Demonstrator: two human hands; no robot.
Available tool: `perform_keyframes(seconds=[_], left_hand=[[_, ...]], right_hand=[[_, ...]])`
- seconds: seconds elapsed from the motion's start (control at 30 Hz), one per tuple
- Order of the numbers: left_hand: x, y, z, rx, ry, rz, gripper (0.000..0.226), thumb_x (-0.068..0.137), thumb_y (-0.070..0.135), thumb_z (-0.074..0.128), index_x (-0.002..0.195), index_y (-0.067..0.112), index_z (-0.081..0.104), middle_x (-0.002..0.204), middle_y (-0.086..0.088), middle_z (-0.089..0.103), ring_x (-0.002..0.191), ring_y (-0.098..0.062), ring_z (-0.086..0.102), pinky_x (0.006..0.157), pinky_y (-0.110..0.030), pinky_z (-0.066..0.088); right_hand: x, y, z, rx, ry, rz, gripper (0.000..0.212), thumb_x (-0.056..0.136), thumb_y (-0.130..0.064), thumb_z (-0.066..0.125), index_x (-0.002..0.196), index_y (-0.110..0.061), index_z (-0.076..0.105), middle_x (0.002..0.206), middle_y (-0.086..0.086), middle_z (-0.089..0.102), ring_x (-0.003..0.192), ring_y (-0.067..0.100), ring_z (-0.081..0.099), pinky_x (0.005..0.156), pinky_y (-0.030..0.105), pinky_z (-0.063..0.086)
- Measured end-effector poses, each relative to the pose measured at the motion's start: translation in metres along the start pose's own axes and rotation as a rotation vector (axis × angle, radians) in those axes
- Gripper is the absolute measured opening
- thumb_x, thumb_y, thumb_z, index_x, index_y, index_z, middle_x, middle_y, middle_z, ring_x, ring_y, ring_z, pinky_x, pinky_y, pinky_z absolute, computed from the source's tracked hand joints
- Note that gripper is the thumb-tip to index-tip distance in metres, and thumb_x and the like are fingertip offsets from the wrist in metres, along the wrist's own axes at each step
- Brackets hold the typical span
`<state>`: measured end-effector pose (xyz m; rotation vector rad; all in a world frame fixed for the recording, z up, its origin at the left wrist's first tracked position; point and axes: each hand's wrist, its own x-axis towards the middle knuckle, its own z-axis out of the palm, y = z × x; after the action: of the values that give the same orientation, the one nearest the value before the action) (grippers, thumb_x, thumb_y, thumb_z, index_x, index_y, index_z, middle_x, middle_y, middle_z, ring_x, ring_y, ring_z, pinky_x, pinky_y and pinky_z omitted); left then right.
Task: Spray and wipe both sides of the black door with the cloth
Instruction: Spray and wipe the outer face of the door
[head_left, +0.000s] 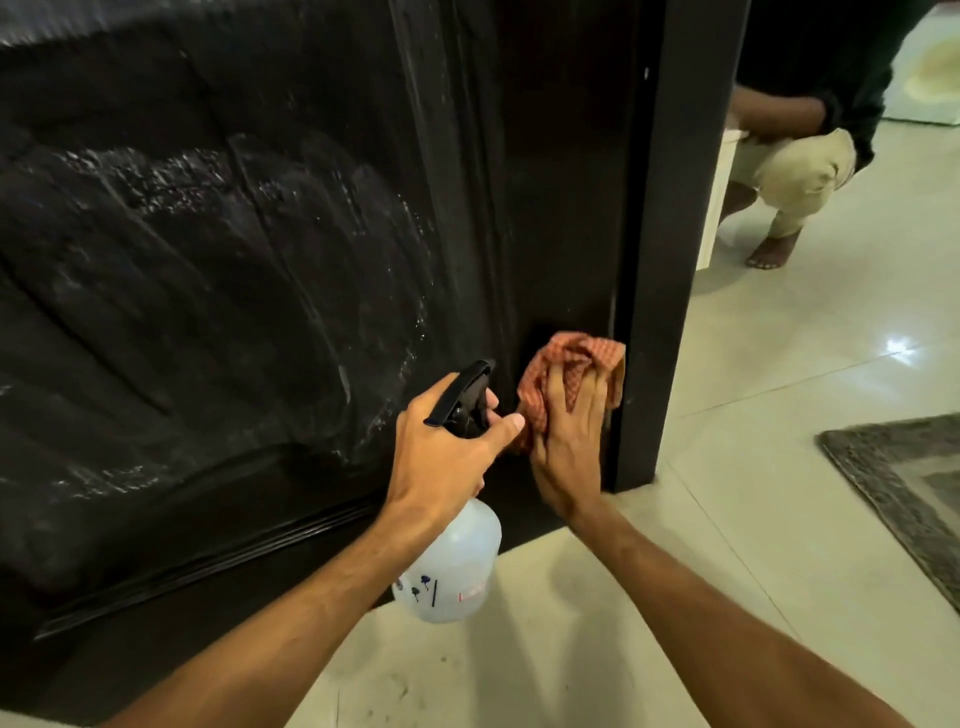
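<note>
The right hand (569, 441) presses a red checked cloth (566, 376) flat against the black door (234, 260), low down and close to the door's outer edge; its fingers are spread over the cloth, and the cloth bunches up above the fingertips. Just left of the cloth, the left hand (441, 447) has its grip wrapped round the neck of a spray bottle (457, 566), with the black trigger head sticking up above the knuckles and the clear body hanging below the hand, near the door's bottom rail. Further left on the door, the panel is streaked with wet, arcing smears. Right of the door lies a pale tiled floor (779, 467), with a grey rug (904, 483) on it. Beyond the door's edge, another person (795, 156) crouches barefoot.
</note>
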<state>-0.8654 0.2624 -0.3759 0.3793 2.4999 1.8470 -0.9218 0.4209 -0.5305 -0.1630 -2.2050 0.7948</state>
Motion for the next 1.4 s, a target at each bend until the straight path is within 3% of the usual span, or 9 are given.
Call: perform_keyframes(seconds=[0.2,0.37,0.47,0.57,0.8,0.9,1.07,1.27,1.4], left_hand=[[0.012,-0.011,0.004,-0.027,0.023,0.024,0.017,0.087,0.014,0.083,0.096,0.011,0.068,0.080,-0.013,0.071,0.043,-0.013,0.050,0.042,-0.028,0.046],[0.011,-0.015,0.008,-0.041,-0.010,-0.026,0.017,0.086,0.013,0.084,0.094,0.012,0.069,0.076,-0.006,0.070,0.043,-0.014,0.049,0.043,-0.028,0.044],[0.018,-0.015,0.009,-0.049,-0.027,-0.001,0.016,0.087,0.014,0.084,0.094,0.014,0.069,0.078,-0.010,0.071,0.045,-0.014,0.051,0.044,-0.028,0.045],[0.021,-0.025,0.016,-0.026,-0.032,0.005,0.017,0.087,0.016,0.084,0.094,0.015,0.069,0.079,-0.010,0.071,0.046,-0.016,0.053,0.045,-0.029,0.047],[0.022,-0.045,0.033,0.008,0.001,-0.093,0.015,0.087,0.016,0.084,0.085,0.014,0.069,0.089,-0.022,0.071,0.042,-0.017,0.050,0.041,-0.025,0.043],[0.024,-0.051,0.030,0.076,-0.028,-0.091,0.017,0.086,0.023,0.085,0.080,0.022,0.068,0.101,-0.020,0.069,0.049,-0.016,0.055,0.042,-0.024,0.046],[0.010,-0.068,0.031,0.119,-0.009,-0.091,0.019,0.086,0.023,0.085,0.083,0.018,0.067,0.084,-0.012,0.068,0.049,-0.012,0.054,0.041,-0.022,0.045],[0.004,-0.061,0.018,0.066,0.002,-0.076,0.018,0.086,0.020,0.085,0.083,0.019,0.067,0.074,-0.006,0.067,0.044,-0.006,0.053,0.042,-0.024,0.045],[0.003,-0.057,0.002,0.067,-0.003,-0.031,0.017,0.086,0.020,0.084,0.087,0.018,0.067,0.079,-0.004,0.070,0.046,-0.004,0.055,0.044,-0.024,0.047]], right_hand=[[0.047,-0.019,-0.014,-0.139,0.130,-0.290,0.079,0.103,-0.037,0.054,0.163,-0.027,0.004,0.168,0.012,-0.013,0.157,0.033,-0.011,0.126,0.054,-0.002],[-0.034,0.032,0.008,-0.013,-0.036,-0.015,0.093,0.097,-0.017,0.052,0.159,-0.045,-0.010,0.169,0.004,-0.005,0.152,0.010,-0.027,0.120,0.070,0.013],[0.036,-0.001,-0.021,0.175,0.121,-0.007,0.064,0.107,-0.035,0.036,0.162,-0.036,0.004,0.170,0.009,-0.007,0.156,0.020,-0.019,0.127,0.054,-0.001],[0.093,-0.027,-0.043,0.199,0.293,-0.094,0.060,0.107,-0.022,0.046,0.161,-0.014,0.020,0.169,0.019,0.000,0.157,0.033,-0.007,0.127,0.042,-0.006],[-0.050,0.062,0.009,0.039,-0.008,0.082,0.085,0.096,-0.006,0.053,0.164,-0.025,0.004,0.170,0.011,-0.002,0.157,0.029,-0.008,0.122,0.063,0.017],[-0.031,0.045,0.004,0.081,0.049,0.094,0.083,0.101,-0.008,0.053,0.163,-0.029,0.003,0.171,0.007,-0.001,0.158,0.027,-0.003,0.124,0.060,0.018],[-0.002,0.018,-0.004,-0.144,0.153,0.053,0.074,0.096,-0.027,0.047,0.163,-0.028,0.015,0.169,0.010,0.010,0.157,0.028,0.004,0.122,0.053,0.007],[-0.076,0.059,0.021,-0.204,-0.163,0.010,0.106,0.086,-0.008,0.065,0.159,-0.035,-0.006,0.163,0.010,0.002,0.153,0.037,-0.006,0.115,0.069,0.027],[-0.017,0.012,0.003,-0.126,-0.037,-0.055,0.075,0.098,-0.026,0.041,0.164,-0.026,0.006,0.167,0.020,0.004,0.155,0.041,-0.008,0.123,0.064,0.010]])
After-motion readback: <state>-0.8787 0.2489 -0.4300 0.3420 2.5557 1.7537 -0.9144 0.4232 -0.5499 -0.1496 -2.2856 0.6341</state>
